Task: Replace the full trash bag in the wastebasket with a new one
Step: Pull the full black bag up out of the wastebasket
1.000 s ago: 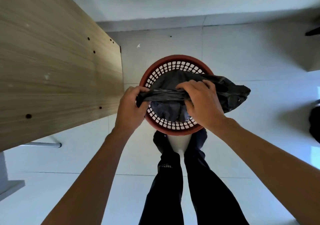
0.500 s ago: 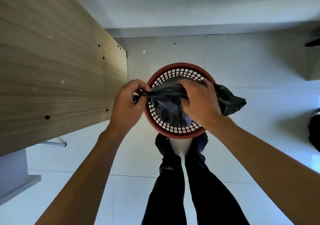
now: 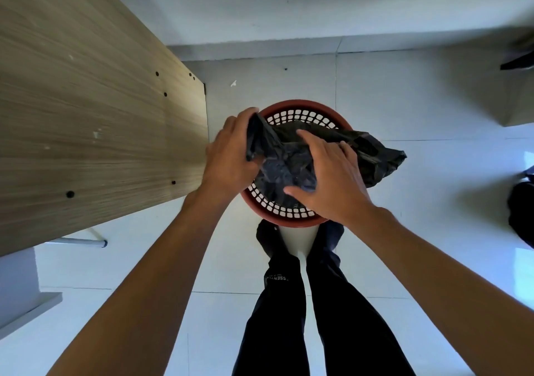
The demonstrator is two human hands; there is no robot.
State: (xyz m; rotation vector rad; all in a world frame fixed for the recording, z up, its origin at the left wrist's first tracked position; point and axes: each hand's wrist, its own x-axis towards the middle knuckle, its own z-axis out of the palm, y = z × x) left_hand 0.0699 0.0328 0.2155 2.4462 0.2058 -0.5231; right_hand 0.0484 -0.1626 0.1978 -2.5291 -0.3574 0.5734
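A round red-brown wastebasket [image 3: 300,107] with white lattice walls stands on the floor just in front of my feet. A black trash bag [image 3: 372,156] lies across its mouth and spills over the right rim. My left hand [image 3: 231,156] grips the bag's left edge at the basket's left rim. My right hand [image 3: 332,179] lies over the bag's middle with fingers spread and fairly straight, pressing the plastic down into the basket. The bottom of the basket is hidden by the bag.
A wooden desk panel [image 3: 86,121] fills the left side, close to the basket. A white wall [image 3: 289,8] runs along the back. A dark object [image 3: 523,214] sits at the right edge. My legs in dark trousers [image 3: 289,303] stand below the basket.
My left hand has pulled the bag's left edge outward and up over the left rim. My right hand has let go of its grip, spread its fingers and moved down onto the bag's middle.
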